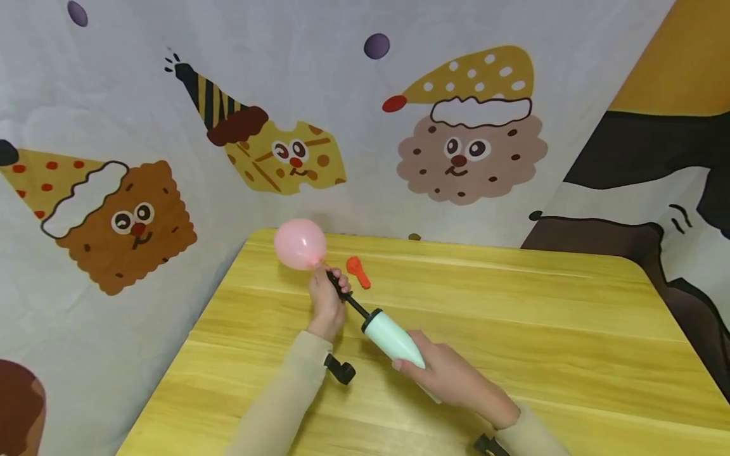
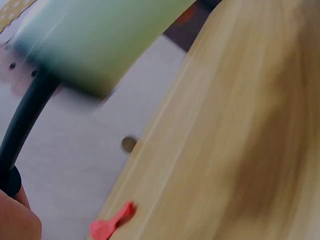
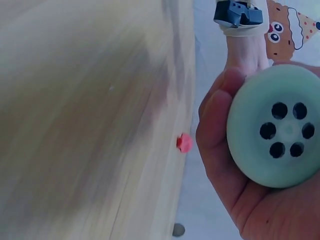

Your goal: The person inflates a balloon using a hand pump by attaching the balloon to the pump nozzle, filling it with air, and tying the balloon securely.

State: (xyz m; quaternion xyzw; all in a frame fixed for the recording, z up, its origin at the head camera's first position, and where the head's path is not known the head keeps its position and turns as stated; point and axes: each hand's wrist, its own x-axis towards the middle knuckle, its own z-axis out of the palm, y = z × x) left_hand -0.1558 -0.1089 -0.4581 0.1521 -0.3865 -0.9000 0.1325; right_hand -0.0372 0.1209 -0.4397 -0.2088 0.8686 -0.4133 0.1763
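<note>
Holding round pink rubber balloon [image 1: 300, 244] by its neck, left of centre, with curled fingers of left hand [image 1: 327, 297], apparently to seal it onto black plastic shaft [image 1: 356, 306]. Gripping mint-green plastic pump [image 1: 393, 339] in right hand [image 1: 447, 370]. Crowding far-left corner of yellow wood-grain table [image 1: 542, 304]; roomier toward frame right.

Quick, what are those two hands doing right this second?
Left hand: holding the pink balloon by its neck, at the black tip of the pump.
Right hand: gripping the pump's pale green body.
</note>
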